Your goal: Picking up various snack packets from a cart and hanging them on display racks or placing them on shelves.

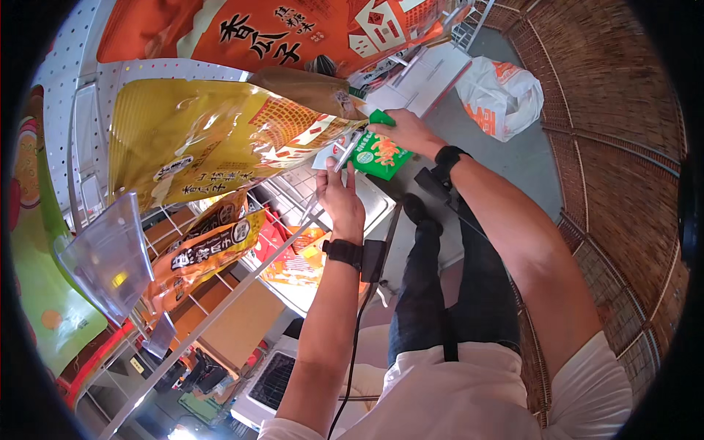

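Observation:
In the middle of the view, my right hand (pixel 407 132) grips the upper corner of a green snack packet (pixel 379 157) with orange lettering. My left hand (pixel 338 190) is just left of it, its thumb and fingers around the tip of a clear plastic label holder or hook end (pixel 345 154). A large yellow bag of flavoured seeds (pixel 209 137) hangs to the left of both hands, and a bigger red-orange seed bag (pixel 286 33) is above it. Whether the green packet is on a hook cannot be told.
A white pegboard (pixel 132 71) stands behind the bags. Orange seed bags (pixel 203 256) hang below, over a wire rack. A clear plastic holder (pixel 110 264) juts out at left. A white plastic bag (pixel 498 99) lies on the floor beside a woven wicker panel (pixel 616 71).

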Available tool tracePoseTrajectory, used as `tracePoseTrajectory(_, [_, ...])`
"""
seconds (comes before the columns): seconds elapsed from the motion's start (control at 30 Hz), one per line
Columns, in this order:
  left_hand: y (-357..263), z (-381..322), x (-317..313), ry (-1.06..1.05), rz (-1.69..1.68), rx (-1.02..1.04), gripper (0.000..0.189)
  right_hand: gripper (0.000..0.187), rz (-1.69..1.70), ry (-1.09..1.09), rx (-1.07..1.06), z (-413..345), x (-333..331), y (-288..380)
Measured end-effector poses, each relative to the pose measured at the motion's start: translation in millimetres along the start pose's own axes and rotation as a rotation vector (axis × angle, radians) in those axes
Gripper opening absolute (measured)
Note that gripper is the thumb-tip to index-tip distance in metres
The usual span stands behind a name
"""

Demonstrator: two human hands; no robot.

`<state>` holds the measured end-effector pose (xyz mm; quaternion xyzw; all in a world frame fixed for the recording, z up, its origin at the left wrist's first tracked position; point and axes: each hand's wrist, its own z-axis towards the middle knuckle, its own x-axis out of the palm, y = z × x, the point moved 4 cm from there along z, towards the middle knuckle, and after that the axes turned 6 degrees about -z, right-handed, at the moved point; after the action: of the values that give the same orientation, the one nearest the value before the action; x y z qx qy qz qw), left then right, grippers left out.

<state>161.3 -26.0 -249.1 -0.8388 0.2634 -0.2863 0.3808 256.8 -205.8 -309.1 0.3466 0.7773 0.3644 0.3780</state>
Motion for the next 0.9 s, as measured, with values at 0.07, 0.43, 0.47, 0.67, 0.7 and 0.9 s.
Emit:
tracePoseTrajectory(0.07, [2.2,4.5,4.7,-0.036,-0.045,0.004,0.015,0.052,-0.035,-0.124,0.063,1.7,0.7,9.3])
tracePoseTrajectory(0.43, [10.3,23.4,-2.2,-0.041,-0.058,0.186,0.021,0.030,-0.125,-0.479,0.115,-73.0,-8.3,-55.7])
tracePoseTrajectory(0.47, [10.7,20.8,-2.4,-0.017,-0.027,0.263,0.032,0.029,-0.181,-0.488,0.079,-85.6,-9.1,-75.2])
tracePoseTrajectory(0.67, [14.5,-73.6,-28.3,0.140,0.390,0.090,0.056,0.028,-0.350,-0.484,0.202,-200.6,-20.8,-213.2])
tracePoseTrajectory(0.7, [3.0,-93.7,-42.3,0.213,0.299,0.034,0.050,0.027,-0.368,-0.427,0.265,-215.8,-18.5,-213.2])
tracePoseTrajectory(0.9, [-82.8,-154.9,-182.5,0.070,0.374,-0.014,0.027,0.019,-0.402,-0.298,0.452,-289.5,-4.3,-253.6])
